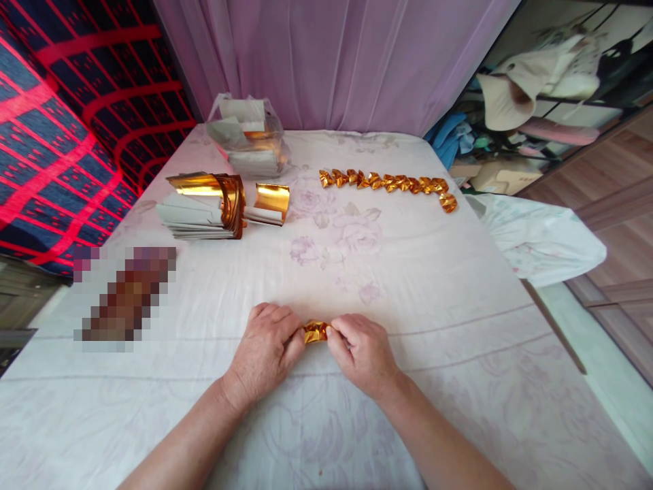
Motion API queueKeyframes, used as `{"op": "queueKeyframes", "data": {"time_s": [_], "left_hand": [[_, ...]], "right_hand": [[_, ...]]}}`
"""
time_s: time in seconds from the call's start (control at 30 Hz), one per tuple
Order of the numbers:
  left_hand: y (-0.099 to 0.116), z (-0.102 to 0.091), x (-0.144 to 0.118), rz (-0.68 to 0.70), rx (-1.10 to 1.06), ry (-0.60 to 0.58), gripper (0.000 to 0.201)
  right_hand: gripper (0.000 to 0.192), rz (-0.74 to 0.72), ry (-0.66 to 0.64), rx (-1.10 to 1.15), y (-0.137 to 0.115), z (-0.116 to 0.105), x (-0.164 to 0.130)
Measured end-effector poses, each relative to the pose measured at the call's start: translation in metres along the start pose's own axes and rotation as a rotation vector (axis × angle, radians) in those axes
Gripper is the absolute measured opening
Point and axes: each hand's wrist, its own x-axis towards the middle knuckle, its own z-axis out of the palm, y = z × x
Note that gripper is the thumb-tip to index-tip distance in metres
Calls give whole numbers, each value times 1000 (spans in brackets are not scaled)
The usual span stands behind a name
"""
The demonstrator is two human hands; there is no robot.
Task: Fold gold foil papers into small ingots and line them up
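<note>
Both hands, left hand (268, 344) and right hand (360, 350), are pinching the gold paper piece (315, 331) between their fingers, near on the bed (433, 272); pressing each crease evenly should be keeping it tidy.

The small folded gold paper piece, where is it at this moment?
In the head view, the gold paper piece is low at the centre, pinched between the left hand and right hand on the floral sheet.

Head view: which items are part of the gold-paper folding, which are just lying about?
In the work:
- folded gold piece, pinched between left hand and right hand
- row of finished gold pieces
- stack of gold sheets
- smaller stack
- plastic bag of paper

Lying about:
- hat and clothes at right
- white cloth
- curtain
</note>
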Motion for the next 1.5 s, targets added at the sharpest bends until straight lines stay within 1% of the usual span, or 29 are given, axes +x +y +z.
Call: {"op": "queueKeyframes", "data": {"time_s": [0.13, 0.3, 0.5, 0.77, 0.93, 1.07, 1.17, 1.27, 1.4, 1.5], "left_hand": [[0, 0, 0, 4, -21, 2, 27], [-1, 0, 1, -6, -8, 28, 32], [0, 0, 0, 40, -74, 38, 32], [-2, 2, 0, 52, -111, 26, 33], [-4, 3, 0, -9, -18, 40, 32], [-2, 0, -1, -8, 53, 63, 31], [-1, -2, -1, -1, 65, 62, 32], [-1, -2, -1, 8, 5, 61, 31], [-1, 0, -2, 42, -146, 72, 31], [-1, 1, -2, 64, -199, 76, 30]], "right_hand": [[31, -5, -1, 6, 0, 0, 0], [30, -24, -15, 7, -1, 0, 1], [31, -11, -10, 0, -1, -1, 1], [31, -15, 7, 19, -2, -1, 1], [32, -64, 13, 41, -7, -2, 0], [32, -54, 28, 31, -6, -2, 0], [31, -69, 47, 34, -4, -2, 0], [30, -82, 67, 34, -3, -1, 0], [30, -71, 77, 33, -2, -1, 1], [29, -64, 86, 35, -2, -1, 1]]}}
